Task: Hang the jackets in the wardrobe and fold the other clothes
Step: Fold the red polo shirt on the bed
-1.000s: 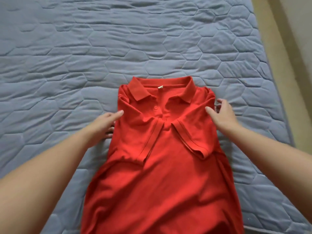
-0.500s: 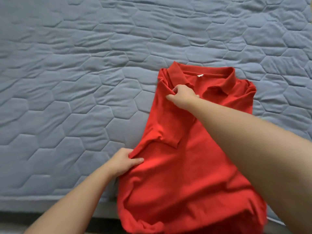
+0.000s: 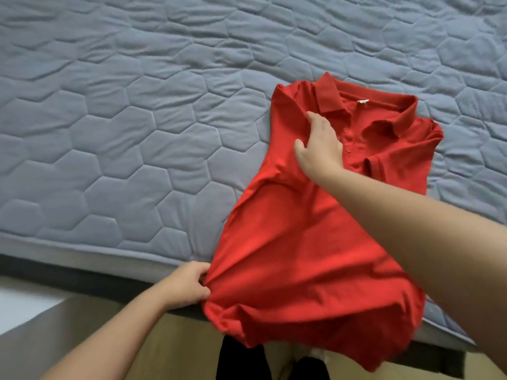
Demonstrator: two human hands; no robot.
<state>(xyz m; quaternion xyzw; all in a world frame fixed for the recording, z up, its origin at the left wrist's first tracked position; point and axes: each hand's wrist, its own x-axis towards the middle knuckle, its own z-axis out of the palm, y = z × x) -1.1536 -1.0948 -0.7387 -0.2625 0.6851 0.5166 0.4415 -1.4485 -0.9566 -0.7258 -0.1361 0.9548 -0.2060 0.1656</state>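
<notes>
1. I judge the step in hand is folding the shirt. It lies front up on the bed, collar away from me, hem hanging over the near edge.
2. My left hand pinches the shirt's side near the hem. My right hand rests flat on the chest, holding nothing.
3. The next move likely calls for lifting the hem toward the collar.
4. The white neck label is too small to read.

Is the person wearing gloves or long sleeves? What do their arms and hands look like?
No gloves, no long sleeves. The left hand and right hand are bare, and so are the left forearm and right forearm, right to the picture's edge. No watch, ring or bracelet shows.
</notes>
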